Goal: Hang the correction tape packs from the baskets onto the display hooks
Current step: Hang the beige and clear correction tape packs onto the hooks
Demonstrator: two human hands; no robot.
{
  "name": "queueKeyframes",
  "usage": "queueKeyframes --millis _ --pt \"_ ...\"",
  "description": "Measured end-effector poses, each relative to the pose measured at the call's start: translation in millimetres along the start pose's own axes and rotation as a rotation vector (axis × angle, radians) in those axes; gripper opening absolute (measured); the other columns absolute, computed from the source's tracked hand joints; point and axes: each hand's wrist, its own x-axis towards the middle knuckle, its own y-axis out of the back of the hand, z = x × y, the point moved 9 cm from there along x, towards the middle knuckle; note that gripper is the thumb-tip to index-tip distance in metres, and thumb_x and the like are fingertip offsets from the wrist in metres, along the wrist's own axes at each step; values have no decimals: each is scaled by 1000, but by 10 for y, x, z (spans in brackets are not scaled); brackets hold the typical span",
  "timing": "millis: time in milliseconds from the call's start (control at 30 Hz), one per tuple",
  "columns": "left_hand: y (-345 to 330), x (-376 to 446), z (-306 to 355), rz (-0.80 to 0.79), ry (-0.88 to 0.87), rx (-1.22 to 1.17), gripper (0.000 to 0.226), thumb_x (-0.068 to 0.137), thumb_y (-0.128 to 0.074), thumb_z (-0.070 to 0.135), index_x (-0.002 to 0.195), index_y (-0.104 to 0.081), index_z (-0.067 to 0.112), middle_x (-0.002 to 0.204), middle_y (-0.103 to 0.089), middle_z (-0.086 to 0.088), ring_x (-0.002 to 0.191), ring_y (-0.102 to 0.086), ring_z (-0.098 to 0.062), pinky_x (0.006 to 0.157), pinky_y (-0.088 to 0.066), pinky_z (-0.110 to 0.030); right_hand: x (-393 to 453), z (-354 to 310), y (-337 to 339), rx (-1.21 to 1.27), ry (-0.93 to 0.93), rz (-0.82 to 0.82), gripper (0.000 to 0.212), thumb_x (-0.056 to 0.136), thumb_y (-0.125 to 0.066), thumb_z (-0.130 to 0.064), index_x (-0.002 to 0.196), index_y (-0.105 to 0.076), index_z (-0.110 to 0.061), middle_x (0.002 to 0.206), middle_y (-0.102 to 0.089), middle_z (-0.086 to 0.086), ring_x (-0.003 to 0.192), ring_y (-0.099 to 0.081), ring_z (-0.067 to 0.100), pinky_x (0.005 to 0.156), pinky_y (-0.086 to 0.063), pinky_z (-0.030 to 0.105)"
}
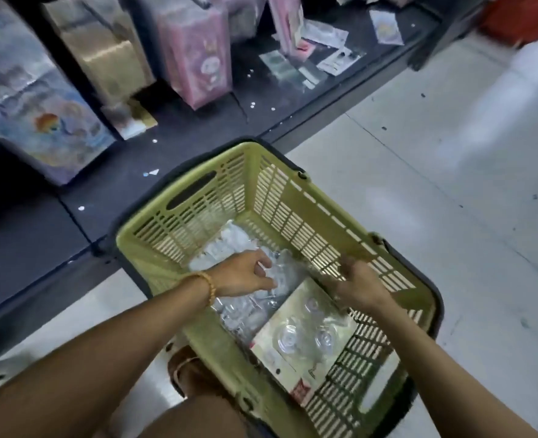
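A yellow-green plastic basket (293, 213) stands on the floor in front of me. Its bottom holds a heap of clear-wrapped correction tape packs (245, 308), with a large cream blister card (305, 336) lying on top at the near right. My left hand (245, 273), a bead bracelet on its wrist, reaches into the heap with fingers curled among the clear packs. My right hand (356, 286) hovers over the far edge of the blister card beside the basket's right wall, fingers loosely bent. Blur hides whether either hand grips a pack. No display hooks are in view.
A low dark shelf (198, 128) runs across the back, carrying a pink box (198, 55), a gold box (103, 49), a pastel box (33, 105) and loose flat packets (324, 55). Pale tiled floor (451, 184) lies to the right. My sandalled foot (191, 371) is beside the basket.
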Motion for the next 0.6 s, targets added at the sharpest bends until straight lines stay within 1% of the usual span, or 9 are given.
queueKeyframes --millis 33,100,200,267,367,433,500,567,600 --pt "-147 124 -17 -66 20 33 55 92 -69 41 139 -49 20 123 -64 0 104 -62 -17 83 -47 -25 7 118 -137 -23 -52 -97 19 92 -68 -31 102 -62 -16 89 -68 -1 79 -65 16 62 -49 24" --pt "-422 289 -8 -176 46 86 65 91 -69 44 145 -44 18 135 -60 -1 115 -60 -19 93 -48 -28 49 304 -385 -65 -104 -218 12 91 -64 -25 98 -63 -16 89 -67 1 81 -66 18 68 -56 30" --pt "-800 356 37 -270 53 76 71 90 -74 36 148 -41 14 144 -52 -2 128 -53 -20 106 -44 -29 149 401 -523 -141 -54 -226 11 95 -56 -24 99 -64 -17 88 -66 0 88 -66 22 73 -52 31" --pt "-936 376 -31 -232 92 10 80 82 -83 30 147 -39 16 146 -50 0 131 -51 -21 111 -43 -33 178 425 -511 -94 -48 -189 21 100 -50 -31 109 -66 -20 98 -69 5 96 -65 26 84 -52 37" --pt "-958 398 -86 -190 138 -46 78 69 -93 27 132 -48 19 128 -61 0 113 -60 -18 101 -52 -38 192 422 -461 -38 -17 -124 22 103 -46 -32 92 -63 -25 94 -69 7 90 -64 27 78 -48 34" --pt "-950 371 -43 -209 148 -60 65 71 -92 27 123 -53 18 118 -64 2 103 -61 -13 92 -54 -31 202 388 -393 17 12 -70 28 105 -47 -33 80 -59 -26 86 -67 6 83 -63 27 71 -44 31" --pt "-894 321 -7 -195 156 -77 43 78 -86 26 111 -61 16 104 -68 4 91 -64 -9 74 -54 -22 167 286 -325 118 53 -60 33 102 -50 -41 85 -67 -19 86 -72 4 83 -67 26 72 -51 35" --pt "-821 263 -38 -171 176 -125 33 81 -82 26 107 -65 15 99 -72 1 85 -70 -11 72 -59 -24 119 176 -256 222 83 -58 41 95 -51 -52 89 -72 -18 89 -75 2 86 -71 24 78 -56 39" --pt "-754 228 -77 -155 194 -135 32 83 -80 26 108 -65 14 96 -73 0 80 -71 -11 70 -60 -24 95 120 -226 258 89 -66 36 96 -52 -49 87 -72 -21 88 -75 0 87 -71 21 79 -57 39"
